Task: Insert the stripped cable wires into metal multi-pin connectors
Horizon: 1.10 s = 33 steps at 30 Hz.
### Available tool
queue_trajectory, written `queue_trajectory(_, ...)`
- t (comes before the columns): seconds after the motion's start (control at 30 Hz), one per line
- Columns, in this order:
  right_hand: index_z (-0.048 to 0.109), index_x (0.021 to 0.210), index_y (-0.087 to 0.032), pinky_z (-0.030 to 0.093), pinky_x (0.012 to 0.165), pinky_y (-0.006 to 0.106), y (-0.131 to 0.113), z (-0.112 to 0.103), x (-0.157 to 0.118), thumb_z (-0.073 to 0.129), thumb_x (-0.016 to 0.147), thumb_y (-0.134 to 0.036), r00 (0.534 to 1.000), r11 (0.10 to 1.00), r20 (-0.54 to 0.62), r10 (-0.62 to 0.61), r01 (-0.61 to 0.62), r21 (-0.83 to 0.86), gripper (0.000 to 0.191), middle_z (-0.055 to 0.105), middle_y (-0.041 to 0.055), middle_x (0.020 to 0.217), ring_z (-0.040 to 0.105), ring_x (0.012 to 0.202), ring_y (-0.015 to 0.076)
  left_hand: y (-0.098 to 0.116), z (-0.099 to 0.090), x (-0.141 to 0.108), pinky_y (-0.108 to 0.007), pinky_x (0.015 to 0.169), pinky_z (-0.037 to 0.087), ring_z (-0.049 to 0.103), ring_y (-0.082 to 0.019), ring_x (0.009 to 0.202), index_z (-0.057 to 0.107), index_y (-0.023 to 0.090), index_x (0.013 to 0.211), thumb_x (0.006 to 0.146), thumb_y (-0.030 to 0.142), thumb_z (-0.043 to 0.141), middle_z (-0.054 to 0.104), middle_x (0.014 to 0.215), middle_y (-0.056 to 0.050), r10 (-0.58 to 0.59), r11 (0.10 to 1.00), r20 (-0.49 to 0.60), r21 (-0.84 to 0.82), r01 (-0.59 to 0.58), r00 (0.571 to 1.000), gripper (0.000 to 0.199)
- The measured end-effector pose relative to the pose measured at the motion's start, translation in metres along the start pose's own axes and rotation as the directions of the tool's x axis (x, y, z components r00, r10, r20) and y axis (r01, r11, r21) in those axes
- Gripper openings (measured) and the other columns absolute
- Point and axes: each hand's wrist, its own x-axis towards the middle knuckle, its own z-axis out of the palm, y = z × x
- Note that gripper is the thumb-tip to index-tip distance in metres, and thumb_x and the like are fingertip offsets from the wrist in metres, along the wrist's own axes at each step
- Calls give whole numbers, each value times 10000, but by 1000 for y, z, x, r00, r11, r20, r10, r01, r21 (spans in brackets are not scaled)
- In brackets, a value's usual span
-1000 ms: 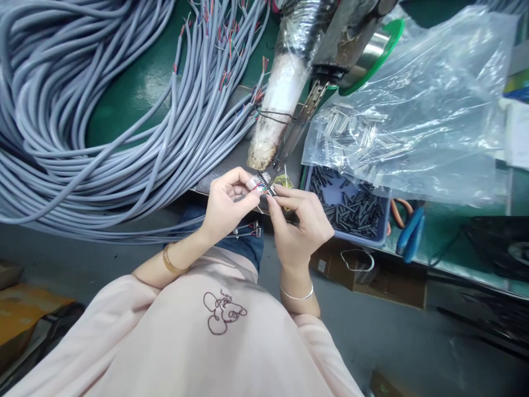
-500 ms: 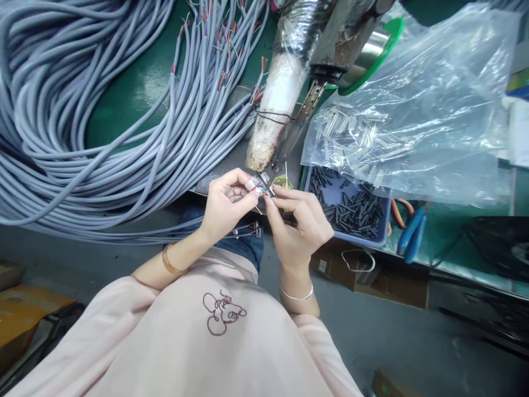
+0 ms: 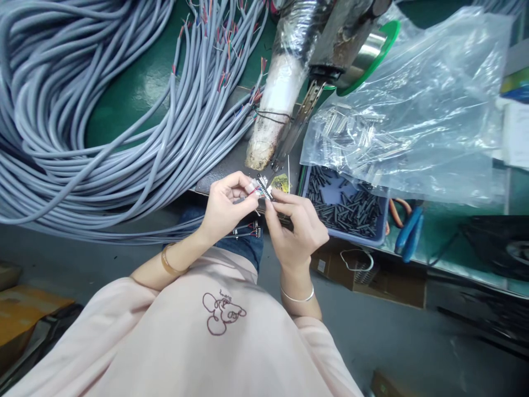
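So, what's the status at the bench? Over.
Left hand: gripping thin coloured wires. Right hand: pinching small black-and-silver connector. Plastic-wrapped white tube close beyond; nothing visibly blocking.

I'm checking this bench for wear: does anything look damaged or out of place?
The plastic-wrapped post looks odd: its lower end is browned and rough, perhaps scorched, against the white above it. The clear plastic bag also overlaps the far edge of the blue bin.

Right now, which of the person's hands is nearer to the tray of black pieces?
Right. The right hand is close beside the tray, by its left side; the left hand is farther off to the left.
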Motion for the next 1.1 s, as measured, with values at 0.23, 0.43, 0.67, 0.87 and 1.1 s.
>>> queue_trajectory(0.23,604,932,-226,650,679,273,7,-6,-19,652,947,-150,994,986,-108,15,3,165,91,815,24,911,800,777,165,3,-4,-4,-137,471,420,498,-21,499,545,167,638,616,161,783,645,685,26,-145,981,42,-127,149,989,239)
queue_trajectory(0.43,539,848,-231,567,543,210,12,-14,-23,624,968,-186,989,982,38,-145,139,127,154,816,84,1085,790,722,141,18,-16,-12,-148,347,268,395,-12,369,572,163,683,650,302,884,621,589,28,-351,893,345,-155,422,871,344)
queue_trajectory(0.67,546,838,-233,448,475,177,-5,-6,-16,639,965,-264,988,970,-65,142,-125,208,160,641,-69,669,585,483,69,22,-19,-25,-141,398,378,470,-23,439,640,170,821,723,269,865,626,678,36,-149,975,296,-113,189,944,264)
queue_trajectory(0.87,452,786,-243,230,338,175,-9,-11,-5,627,964,-420,848,665,280,449,-527,529,306,398,-134,524,300,338,42,19,-27,-32,-227,601,537,648,-126,698,731,179,761,826,233,768,697,863,-62,169,975,383,71,-211,908,93)
queue_trajectory(1.1,660,834,-219,354,394,187,-12,-21,1,691,930,-304,902,874,-18,431,-413,257,132,596,-76,622,498,412,50,6,-23,-35,-171,453,446,540,-60,494,640,161,725,758,227,776,674,729,-17,-15,1000,281,30,6,960,154)
